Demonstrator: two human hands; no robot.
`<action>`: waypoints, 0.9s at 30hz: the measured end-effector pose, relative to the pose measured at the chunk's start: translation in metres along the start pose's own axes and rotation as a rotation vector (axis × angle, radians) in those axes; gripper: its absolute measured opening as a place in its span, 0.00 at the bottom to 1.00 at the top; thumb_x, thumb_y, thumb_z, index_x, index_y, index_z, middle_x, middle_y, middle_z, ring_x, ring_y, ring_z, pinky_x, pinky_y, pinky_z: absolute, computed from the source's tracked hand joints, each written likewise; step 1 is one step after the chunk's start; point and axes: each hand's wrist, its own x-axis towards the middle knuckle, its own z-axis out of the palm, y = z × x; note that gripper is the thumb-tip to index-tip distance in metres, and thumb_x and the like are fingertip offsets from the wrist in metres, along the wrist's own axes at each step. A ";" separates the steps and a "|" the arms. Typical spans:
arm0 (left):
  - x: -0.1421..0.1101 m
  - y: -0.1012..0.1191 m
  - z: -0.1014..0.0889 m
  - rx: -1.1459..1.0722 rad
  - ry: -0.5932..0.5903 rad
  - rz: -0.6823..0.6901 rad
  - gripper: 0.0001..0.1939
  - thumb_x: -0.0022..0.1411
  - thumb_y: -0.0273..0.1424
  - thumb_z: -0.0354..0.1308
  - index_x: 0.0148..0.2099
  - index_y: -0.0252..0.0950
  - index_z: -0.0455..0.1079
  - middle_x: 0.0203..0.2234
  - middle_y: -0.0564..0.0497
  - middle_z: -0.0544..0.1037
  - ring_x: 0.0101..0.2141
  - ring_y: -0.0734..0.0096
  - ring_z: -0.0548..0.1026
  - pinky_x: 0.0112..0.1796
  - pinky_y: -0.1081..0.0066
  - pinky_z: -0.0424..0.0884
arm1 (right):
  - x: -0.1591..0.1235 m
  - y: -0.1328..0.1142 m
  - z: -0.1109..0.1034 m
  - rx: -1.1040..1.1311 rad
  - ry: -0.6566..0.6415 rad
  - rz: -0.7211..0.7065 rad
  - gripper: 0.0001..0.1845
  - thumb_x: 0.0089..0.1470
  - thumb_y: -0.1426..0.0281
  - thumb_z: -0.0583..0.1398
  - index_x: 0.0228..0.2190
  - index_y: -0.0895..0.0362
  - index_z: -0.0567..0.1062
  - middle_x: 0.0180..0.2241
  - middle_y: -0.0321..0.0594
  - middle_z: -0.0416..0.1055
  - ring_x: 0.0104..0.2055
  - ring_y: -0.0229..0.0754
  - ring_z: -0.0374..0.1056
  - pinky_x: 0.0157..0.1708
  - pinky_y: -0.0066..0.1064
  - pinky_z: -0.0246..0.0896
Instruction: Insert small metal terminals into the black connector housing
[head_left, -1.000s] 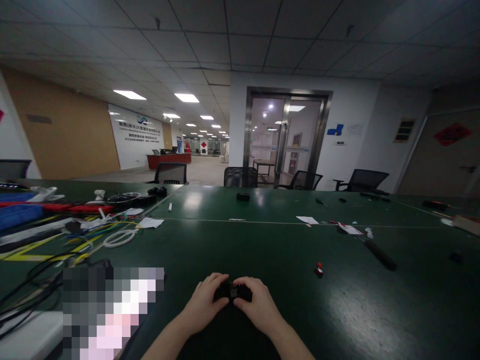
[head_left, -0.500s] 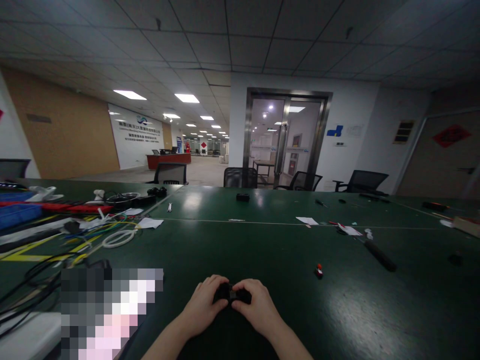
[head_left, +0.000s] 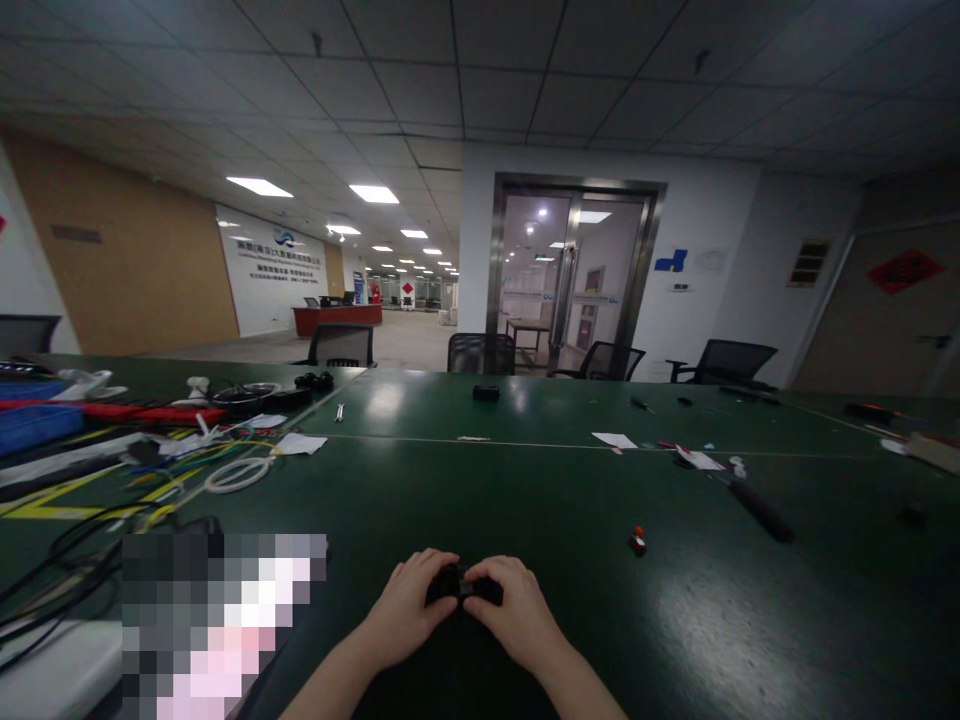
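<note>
A small dark object (head_left: 466,588) is pinched between my two hands just above or on the green table (head_left: 480,500); its kind is too dark to make out. My left hand (head_left: 409,605) grips its left end with thumb and fingers. On the right end, my right hand (head_left: 516,610) closes in the same way, thumb in front. Both thumb tips come close together at the middle of the object, and my fingers cover most of it. To the right lies a small red and white piece (head_left: 637,541).
Cables (head_left: 82,545), a white coil (head_left: 238,476) and blue trays (head_left: 37,430) crowd the left. A black box (head_left: 486,393) sits further back. Papers (head_left: 613,440) and a black-handled tool (head_left: 759,510) lie to the right. Chairs (head_left: 480,354) line the far edge.
Both hands stay almost in place around the dark object, with only a very slight shift of the fingers.
</note>
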 end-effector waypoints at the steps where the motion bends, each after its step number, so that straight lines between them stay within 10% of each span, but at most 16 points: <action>1: 0.000 0.000 0.000 -0.003 0.002 0.005 0.22 0.54 0.29 0.54 0.52 0.40 0.63 0.48 0.48 0.70 0.48 0.62 0.67 0.48 0.65 0.60 | 0.000 0.000 0.000 0.000 0.000 -0.001 0.12 0.44 0.67 0.62 0.34 0.47 0.76 0.40 0.33 0.72 0.48 0.44 0.63 0.48 0.37 0.52; 27: -0.001 0.001 -0.001 -0.006 -0.003 0.010 0.21 0.56 0.29 0.52 0.53 0.41 0.62 0.48 0.49 0.70 0.48 0.63 0.66 0.48 0.65 0.60 | -0.001 -0.002 -0.001 0.040 0.006 0.011 0.11 0.47 0.68 0.59 0.36 0.47 0.74 0.43 0.33 0.69 0.49 0.44 0.62 0.49 0.38 0.53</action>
